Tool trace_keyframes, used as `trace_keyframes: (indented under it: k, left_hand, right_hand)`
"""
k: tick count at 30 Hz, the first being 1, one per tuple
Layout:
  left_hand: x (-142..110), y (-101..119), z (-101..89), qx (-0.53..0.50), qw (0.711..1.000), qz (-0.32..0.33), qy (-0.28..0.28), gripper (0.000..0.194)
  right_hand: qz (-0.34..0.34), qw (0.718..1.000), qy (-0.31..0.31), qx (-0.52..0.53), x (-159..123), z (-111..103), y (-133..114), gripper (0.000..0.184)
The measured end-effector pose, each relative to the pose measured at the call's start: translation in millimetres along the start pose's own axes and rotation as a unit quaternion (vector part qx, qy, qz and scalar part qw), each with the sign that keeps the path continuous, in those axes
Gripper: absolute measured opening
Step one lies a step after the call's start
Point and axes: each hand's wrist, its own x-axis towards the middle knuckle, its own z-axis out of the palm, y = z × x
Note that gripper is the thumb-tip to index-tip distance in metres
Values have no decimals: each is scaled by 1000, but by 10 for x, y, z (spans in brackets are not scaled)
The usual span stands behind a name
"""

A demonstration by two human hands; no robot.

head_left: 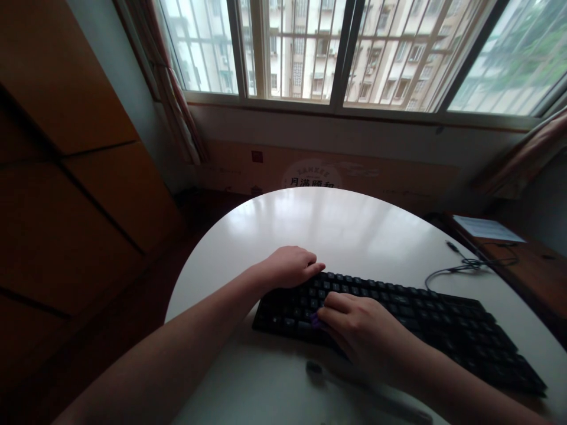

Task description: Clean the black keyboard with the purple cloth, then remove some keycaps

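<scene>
A black keyboard [443,330] lies at a slant on the white round table [248,236]. My left hand [295,265] is at its far left corner, with curled fingers gripping the edge. Over the left part of the keys, my right hand [357,321] is closed in a pinch. A small purple thing [315,320] shows at its fingertips, against the lower rows of keys; its kind is mostly hidden by the fingers. Close to the table's near side, below my right hand, rests a slim tool with a dark head [314,370], blurred and partly covered by my forearm.
The keyboard's cable [460,267] lies coiled at the table's right edge. Beyond it stands a brown wooden surface with a paper sheet [489,228]. Wooden cabinets [101,189] are on the left, and a barred window [301,53] is ahead above a printed box [376,171].
</scene>
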Motion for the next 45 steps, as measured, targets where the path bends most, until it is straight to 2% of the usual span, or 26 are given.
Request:
trace_keyframes:
  k: [10, 15, 22, 27, 34, 41, 45]
  left_hand:
    - [4, -9, 3, 4, 1000, -1, -2, 51]
    - [0, -20, 26, 4, 1000, 2, 10, 50]
    - [0, -9, 14, 0, 1000, -2, 6, 50]
    - [2, -18, 25, 6, 1000, 0, 8, 51]
    - [3, -14, 16, -2, 1000, 1, 3, 50]
    - [10, -21, 27, -2, 1000, 3, 4, 50]
    - [15, -17, 27, 0, 1000, 1, -1, 51]
  right_hand:
    - [16, 999, -28, -6, -5, -51, -13, 19]
    - [30, 999, -16, -28, 12, 9, -39, 19]
    - [85, 996, 14, -35, 44, 94, -98, 17]
    - [63, 997, -23, -26, 40, 11, -127, 19]
    - [53, 998, -40, 7, -14, -120, -78, 19]
    - [42, 999, -2, 15, -38, -33, 27, 22]
    - [37, 999, -11, 4, -15, -5, 26, 23]
